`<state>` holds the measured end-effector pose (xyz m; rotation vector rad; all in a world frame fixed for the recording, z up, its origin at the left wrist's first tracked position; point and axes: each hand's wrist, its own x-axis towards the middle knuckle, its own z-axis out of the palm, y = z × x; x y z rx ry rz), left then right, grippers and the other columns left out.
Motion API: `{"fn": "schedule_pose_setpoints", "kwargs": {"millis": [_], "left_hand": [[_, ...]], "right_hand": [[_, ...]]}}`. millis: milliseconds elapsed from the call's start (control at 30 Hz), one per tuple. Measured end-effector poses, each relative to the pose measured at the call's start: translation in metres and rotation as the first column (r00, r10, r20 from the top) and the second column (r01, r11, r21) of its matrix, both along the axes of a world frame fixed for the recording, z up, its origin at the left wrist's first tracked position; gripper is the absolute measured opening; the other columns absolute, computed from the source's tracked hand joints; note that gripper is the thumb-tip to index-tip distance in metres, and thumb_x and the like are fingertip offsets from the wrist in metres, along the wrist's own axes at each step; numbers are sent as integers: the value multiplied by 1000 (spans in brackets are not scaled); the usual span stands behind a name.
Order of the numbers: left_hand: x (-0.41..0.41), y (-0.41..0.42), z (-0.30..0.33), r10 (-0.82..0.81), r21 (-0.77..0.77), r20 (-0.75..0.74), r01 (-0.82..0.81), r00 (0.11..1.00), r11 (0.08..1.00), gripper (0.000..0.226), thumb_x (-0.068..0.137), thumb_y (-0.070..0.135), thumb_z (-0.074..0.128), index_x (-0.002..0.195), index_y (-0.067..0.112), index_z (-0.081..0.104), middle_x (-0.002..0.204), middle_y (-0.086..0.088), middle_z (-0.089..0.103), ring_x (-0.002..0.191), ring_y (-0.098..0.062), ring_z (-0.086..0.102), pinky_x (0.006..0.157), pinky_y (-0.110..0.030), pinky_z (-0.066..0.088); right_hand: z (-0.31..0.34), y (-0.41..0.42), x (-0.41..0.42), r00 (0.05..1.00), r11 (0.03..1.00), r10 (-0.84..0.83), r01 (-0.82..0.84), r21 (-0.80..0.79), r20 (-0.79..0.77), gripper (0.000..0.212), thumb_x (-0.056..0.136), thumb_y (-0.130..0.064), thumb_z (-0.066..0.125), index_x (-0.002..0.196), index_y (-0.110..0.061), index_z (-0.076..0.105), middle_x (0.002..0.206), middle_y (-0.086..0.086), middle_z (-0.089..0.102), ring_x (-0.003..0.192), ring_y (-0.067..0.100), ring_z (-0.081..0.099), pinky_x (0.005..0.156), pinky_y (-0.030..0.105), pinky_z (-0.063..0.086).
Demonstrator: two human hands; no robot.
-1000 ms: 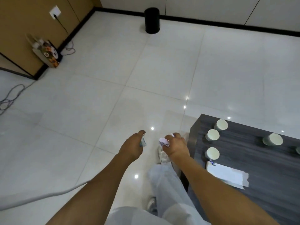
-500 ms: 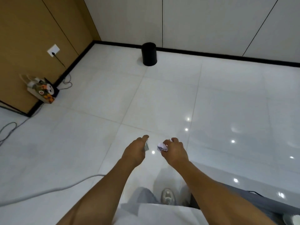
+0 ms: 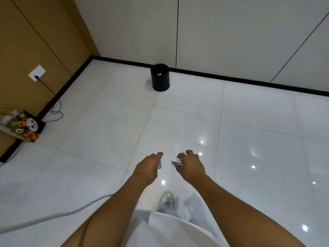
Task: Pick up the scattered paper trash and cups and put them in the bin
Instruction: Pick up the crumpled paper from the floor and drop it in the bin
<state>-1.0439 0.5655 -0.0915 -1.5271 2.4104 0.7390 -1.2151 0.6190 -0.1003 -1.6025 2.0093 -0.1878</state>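
1. A crumpled paper ball (image 3: pixel 176 161), white with dark marks, is pinched in the curled fingers of the right hand (image 3: pixel 191 165), at about 6 o'clock in the view, slightly right of centre.
2. A small flat scrap (image 3: pixel 159 165) is gripped by the left hand (image 3: pixel 148 166); only its edge is exposed below the thumb, so its kind cannot be told.
3. The two hands are held apart, side by side, palms down, above the white tiled floor (image 3: pixel 187 113). Each is clamped on its own piece.
4. The black bin (image 3: pixel 159 78) is placed at 12 o'clock, against the black skirting, well apart from the hands. A white scrap (image 3: pixel 159 74) is visible inside its mouth.
5. Progress judged: at least one item is already deposited, and two further pieces are collected but not yet delivered. The carrying step is judged to be in hand.
6. Remaining work judged: the open floor to the bin is to be crossed, and both pieces are to be released over the opening.
7. No cups and no loose paper are visible on the floor in this view; whether further trash lies outside it cannot be told.
8. At 9 o'clock a patterned box (image 3: pixel 23 128) and cables are set against the brown wall; these are not task items.
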Motion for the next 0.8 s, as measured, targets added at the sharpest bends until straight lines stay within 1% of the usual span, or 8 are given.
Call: {"fn": "schedule_pose_setpoints", "kwargs": {"millis": [67,200,333,467,633,733,800], "left_hand": [[-8,-52,6,-24,-13,8,24,1000,1000,61,90,5,45,145,24,26,126,-5,51,109,-23,53,85,-32,47],[-33,-157,16,-12,-36,8,13,1000,999,62,90,4,46,145,24,26,127,-5,51,111,-24,53,87,-34,49],[-63,-260,10,1,-34,11,-1,1000,999,64,88,2,46,145,25,27,127,-5,51,110,-25,54,87,-33,48],[-99,-366,5,35,-28,24,-35,999,999,65,87,0,44,144,26,27,129,-4,50,112,-25,53,89,-35,48],[-143,-498,15,108,-29,10,-108,994,994,66,87,-1,44,145,25,27,132,-4,50,114,-25,53,94,-35,47],[-159,-560,24,133,-19,-17,-133,991,991,64,87,-1,44,144,25,28,128,-5,51,110,-25,54,91,-33,48],[-167,-603,23,143,-2,-22,-143,989,990,64,88,0,44,144,25,29,128,-5,51,112,-25,54,92,-32,47]], "right_hand": [[9,-48,-7,999,999,-31,31,-12,10,25,91,-23,50,113,-21,62,128,4,47,115,27,48,87,30,47],[21,-151,-31,999,998,-46,46,-40,-10,24,89,-24,52,110,-20,65,126,5,49,109,27,52,81,28,46],[9,-254,-65,999,1000,-26,25,-7,-26,26,90,-24,51,113,-19,63,127,7,50,113,27,51,88,28,46],[2,-362,-104,999,999,-30,29,-17,-34,28,91,-23,51,117,-19,61,129,8,48,115,29,49,91,29,45],[10,-497,-154,1000,999,-9,9,-36,-23,27,91,-26,51,114,-19,61,125,7,50,112,29,50,88,28,46],[17,-566,-172,1000,1000,-14,14,-7,0,29,92,-28,52,118,-19,59,132,6,46,118,29,47,93,31,45],[15,-611,-181,1000,1000,-11,11,-9,10,30,92,-29,53,119,-19,59,133,6,47,120,29,46,91,30,45]]}}
